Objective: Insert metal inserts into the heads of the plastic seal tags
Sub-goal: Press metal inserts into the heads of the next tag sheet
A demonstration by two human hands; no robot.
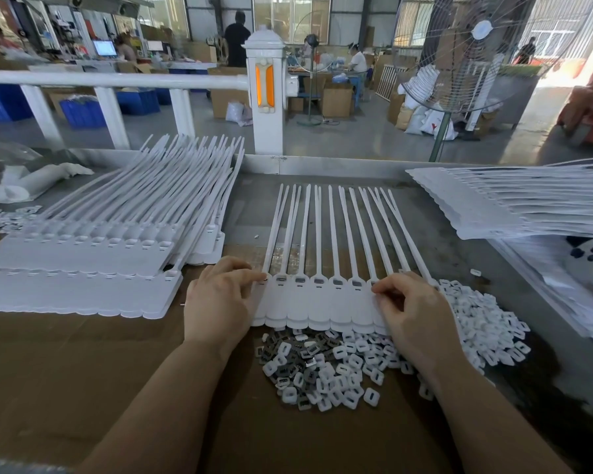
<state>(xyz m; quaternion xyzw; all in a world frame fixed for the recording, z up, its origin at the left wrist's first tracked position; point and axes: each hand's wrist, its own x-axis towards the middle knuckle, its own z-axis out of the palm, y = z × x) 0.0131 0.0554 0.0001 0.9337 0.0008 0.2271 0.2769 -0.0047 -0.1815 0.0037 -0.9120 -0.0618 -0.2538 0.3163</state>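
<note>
- Row of white plastic seal tags (322, 302) sits flat on the brown cardboard sheet (83, 354) right in the middle of the bench, joined side by side into one strip.
- Long axis of each tag runs away from the person: wide flag ends near the body, thin tails (336, 227) pointing off toward the far metal edge of the table, fanning out a bit at the tips.
- The heads (319, 281) line up in a row across, between the two hands, and several show a grey bit in the slot.
- Left hand (220, 299) is on the left end of the strip, fingers curled, fingertips pinching the edge by the first head.
- Right hand (411, 309) is on the right end, fingers curled down onto the strip at the heads; can't tell if there's an insert under the fingertips.
- Pile of metal inserts (308, 367) mixed with small white caps lies just in front of the strip's near edge, spreading right.
- Stacks of more tag strips (83, 261) lie to the left, and another stack (510, 203) at far right, tails pointing right.
</note>
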